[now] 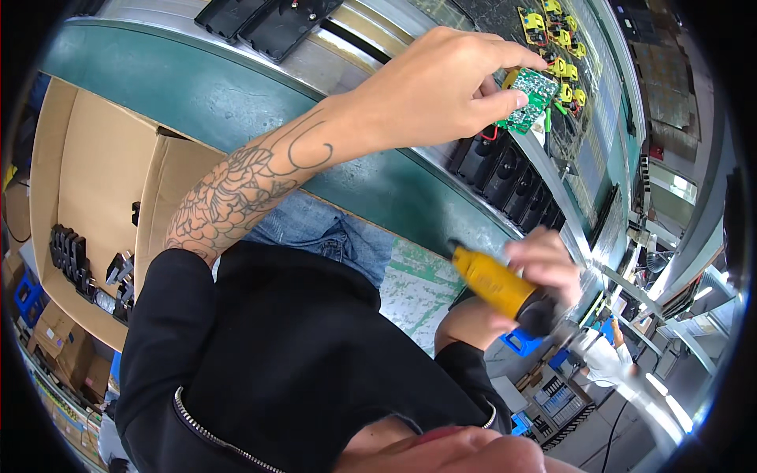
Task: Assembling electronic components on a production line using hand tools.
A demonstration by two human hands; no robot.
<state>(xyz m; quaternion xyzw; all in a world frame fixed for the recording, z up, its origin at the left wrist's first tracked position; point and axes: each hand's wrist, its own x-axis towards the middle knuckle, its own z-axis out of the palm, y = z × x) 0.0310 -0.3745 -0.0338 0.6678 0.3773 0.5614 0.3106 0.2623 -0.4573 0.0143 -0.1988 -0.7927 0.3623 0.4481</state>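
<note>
My left hand [461,83] is closed on a green circuit board [536,96], thumb on its near edge and index finger along its far edge. Beneath the board is a row of black plastic housings [505,177], and a short red wire [490,135] shows by its lower edge. To the lower right, my right hand [548,268] is wrapped round a yellow handheld tool [497,282] with black ends. The tool is tilted and apart from the board; motion blurs the fingers, and its exact kind cannot be made out.
Several yellow-and-green parts [560,35] lie on the far bench surface. Open black cases [276,24] rest at the upper left. The green bench edge [197,94] runs before me. At left stands a cardboard box [95,158] with black parts inside. Another person [603,355] is farther off, lower right.
</note>
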